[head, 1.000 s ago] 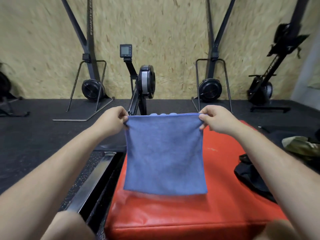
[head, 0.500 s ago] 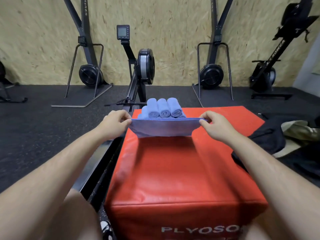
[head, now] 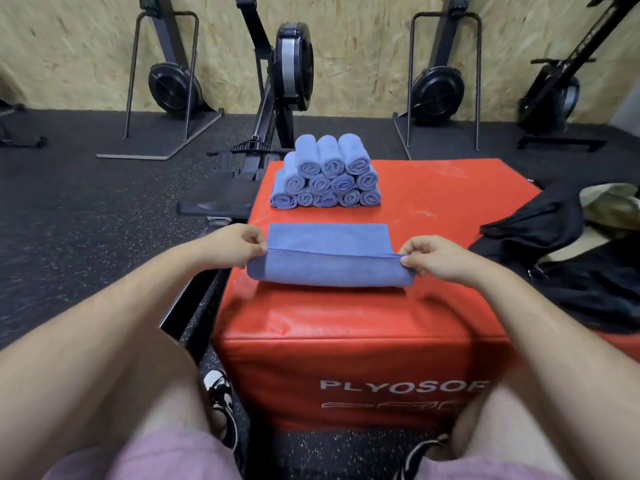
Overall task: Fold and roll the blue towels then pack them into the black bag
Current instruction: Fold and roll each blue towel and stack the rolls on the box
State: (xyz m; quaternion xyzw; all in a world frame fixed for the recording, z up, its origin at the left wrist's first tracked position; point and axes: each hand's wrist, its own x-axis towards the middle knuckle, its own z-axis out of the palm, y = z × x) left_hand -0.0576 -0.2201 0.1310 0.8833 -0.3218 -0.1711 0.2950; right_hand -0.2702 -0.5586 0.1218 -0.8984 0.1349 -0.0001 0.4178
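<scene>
Head view, nearest first: my knees sit either side of the red padded vinyl plyo box (head: 346, 341), its white lettering facing me.

On the box top, towards the near edge, lies the blue microfibre towel (head: 329, 270). A second ago I held it up by its top corners so it hung as a sheet. Half a second ago it was swung out level over the box. Now it is down, with its far part flat on the vinyl and its near part doubled over in a soft, rounded fold.

My left hand (head: 239, 242) pinches the left end of the upper hem between thumb and curled fingers. My right hand (head: 431, 254) does the same at the right end. I judge the first fold is under way and the rolling not yet begun.

The towel's long axis runs left to right, parallel to the near edge of the box. The fold faces me and the free edge points away.

Beyond it, at the far left corner, sits the pyramid of rolled blue towels (head: 327, 174), spiral ends towards me. The crumpled black fabric bag (head: 540, 220) lies off the right edge. Black rowing machines (head: 287, 74) stand by the wall.
</scene>
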